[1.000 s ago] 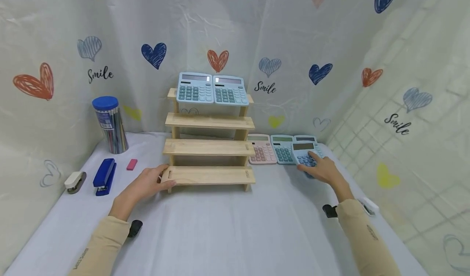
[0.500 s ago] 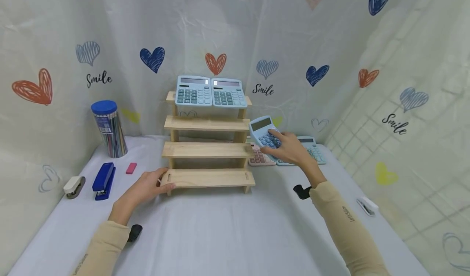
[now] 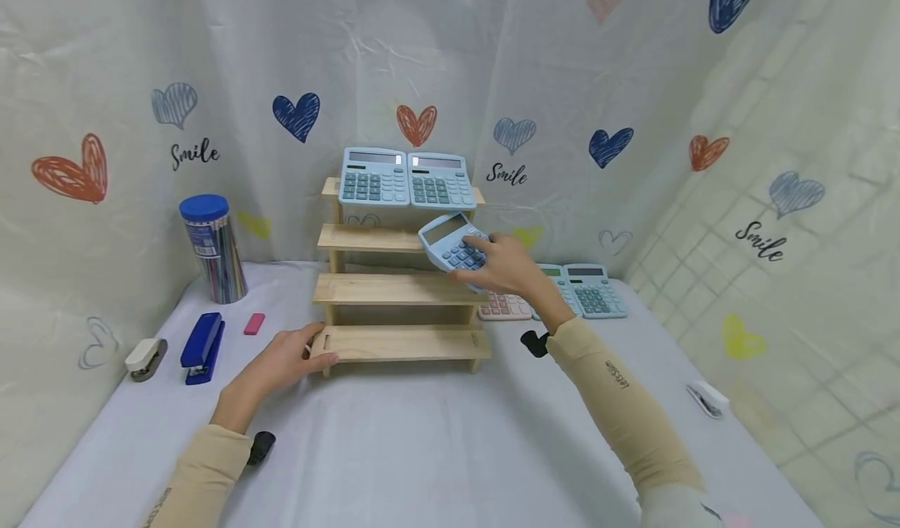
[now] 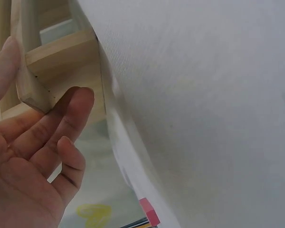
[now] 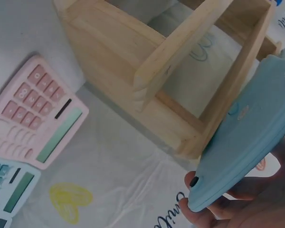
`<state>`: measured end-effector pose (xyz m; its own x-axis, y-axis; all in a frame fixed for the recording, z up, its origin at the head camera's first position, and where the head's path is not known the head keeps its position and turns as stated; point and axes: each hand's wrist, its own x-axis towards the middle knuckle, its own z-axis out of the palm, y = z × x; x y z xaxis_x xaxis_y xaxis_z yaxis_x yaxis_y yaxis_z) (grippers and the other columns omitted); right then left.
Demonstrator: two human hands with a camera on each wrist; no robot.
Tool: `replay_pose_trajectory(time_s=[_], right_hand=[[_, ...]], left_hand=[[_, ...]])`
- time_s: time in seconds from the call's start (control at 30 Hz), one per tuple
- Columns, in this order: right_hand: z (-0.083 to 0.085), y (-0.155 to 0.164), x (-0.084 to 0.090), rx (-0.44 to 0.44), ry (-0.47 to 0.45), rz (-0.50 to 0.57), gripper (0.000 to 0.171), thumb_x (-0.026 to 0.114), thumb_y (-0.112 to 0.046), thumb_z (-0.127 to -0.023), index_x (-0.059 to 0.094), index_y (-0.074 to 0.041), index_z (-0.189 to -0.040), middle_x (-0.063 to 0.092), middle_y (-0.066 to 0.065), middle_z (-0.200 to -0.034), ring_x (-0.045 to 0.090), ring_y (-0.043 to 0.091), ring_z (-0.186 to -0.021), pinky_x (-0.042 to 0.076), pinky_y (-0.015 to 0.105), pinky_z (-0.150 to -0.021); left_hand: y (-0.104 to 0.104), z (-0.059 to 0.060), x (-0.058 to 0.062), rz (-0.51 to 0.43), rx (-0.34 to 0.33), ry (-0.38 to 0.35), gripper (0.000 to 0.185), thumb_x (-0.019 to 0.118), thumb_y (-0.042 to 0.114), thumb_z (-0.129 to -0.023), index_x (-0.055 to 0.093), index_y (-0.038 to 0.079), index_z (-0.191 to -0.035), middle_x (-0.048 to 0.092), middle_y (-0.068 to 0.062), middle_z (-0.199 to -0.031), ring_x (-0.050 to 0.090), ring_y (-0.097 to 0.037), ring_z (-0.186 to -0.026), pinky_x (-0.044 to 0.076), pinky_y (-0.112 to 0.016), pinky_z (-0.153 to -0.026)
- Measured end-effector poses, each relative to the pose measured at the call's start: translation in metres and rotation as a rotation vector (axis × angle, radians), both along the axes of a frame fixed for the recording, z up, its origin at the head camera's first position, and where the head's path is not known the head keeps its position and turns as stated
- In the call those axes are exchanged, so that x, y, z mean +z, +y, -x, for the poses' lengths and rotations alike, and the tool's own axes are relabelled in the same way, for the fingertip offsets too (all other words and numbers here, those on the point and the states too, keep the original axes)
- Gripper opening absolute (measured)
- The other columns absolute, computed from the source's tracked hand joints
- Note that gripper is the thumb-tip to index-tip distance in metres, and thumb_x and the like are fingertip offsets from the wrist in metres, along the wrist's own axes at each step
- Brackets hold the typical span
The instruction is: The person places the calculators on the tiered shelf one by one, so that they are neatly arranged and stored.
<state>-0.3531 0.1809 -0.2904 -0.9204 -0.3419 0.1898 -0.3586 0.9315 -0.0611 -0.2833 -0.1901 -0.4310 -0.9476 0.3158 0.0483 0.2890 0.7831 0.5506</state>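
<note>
A stepped wooden display rack (image 3: 401, 344) stands in the middle of the table. My left hand (image 3: 284, 354) grips the left end of its lowest shelf; in the left wrist view the thumb lies on one side of the board (image 4: 31, 88) and fingers on the other. Tilted in front of the second shelf from the top, a blue calculator (image 3: 443, 235) is held by my right hand (image 3: 506, 266). The right wrist view shows this calculator's back (image 5: 251, 128) close to a shelf, with fingertips at its edge. Two light-blue calculators (image 3: 375, 176) lean side by side on the top shelf.
Right of the rack lie a pink calculator (image 3: 505, 307) and two blue ones (image 3: 594, 290). On the left are a pencil tub (image 3: 214, 251), a blue stapler (image 3: 202, 348), a white stapler (image 3: 146, 358) and a pink eraser (image 3: 255, 324). Another white stapler (image 3: 707, 399) lies far right.
My right hand has lifted the blue calculator from the row on the right and carried it left, up to the rack's second shelf from the top. My left hand has stayed on the bottom shelf.
</note>
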Motion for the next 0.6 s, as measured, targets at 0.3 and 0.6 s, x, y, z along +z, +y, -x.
replay_pose_trajectory(time_s=[0.3,0.6], right_hand=[[0.019,-0.030,-0.008,-0.100,-0.004,0.053,0.087,0.052,-0.076,-0.084,0.043,-0.024,-0.154,0.042,0.028,-0.152,0.045,0.048,-0.132,0.038,0.063,-0.106],[0.021,-0.064,-0.014,-0.207,-0.010,0.141,0.091,0.046,-0.079,-0.086,0.038,-0.021,-0.156,0.029,0.029,-0.159,0.033,0.050,-0.140,0.031,0.068,-0.108]], left_hand=[[0.000,0.001,0.000,0.002,0.013,-0.013,0.080,0.068,0.047,-0.093,0.042,-0.006,-0.146,0.067,-0.020,-0.115,0.061,-0.024,-0.094,0.053,-0.041,-0.080],[0.002,-0.001,0.002,0.011,0.015,-0.011,0.080,0.069,0.046,-0.093,0.042,-0.008,-0.145,0.066,-0.022,-0.115,0.062,-0.025,-0.094,0.053,-0.043,-0.081]])
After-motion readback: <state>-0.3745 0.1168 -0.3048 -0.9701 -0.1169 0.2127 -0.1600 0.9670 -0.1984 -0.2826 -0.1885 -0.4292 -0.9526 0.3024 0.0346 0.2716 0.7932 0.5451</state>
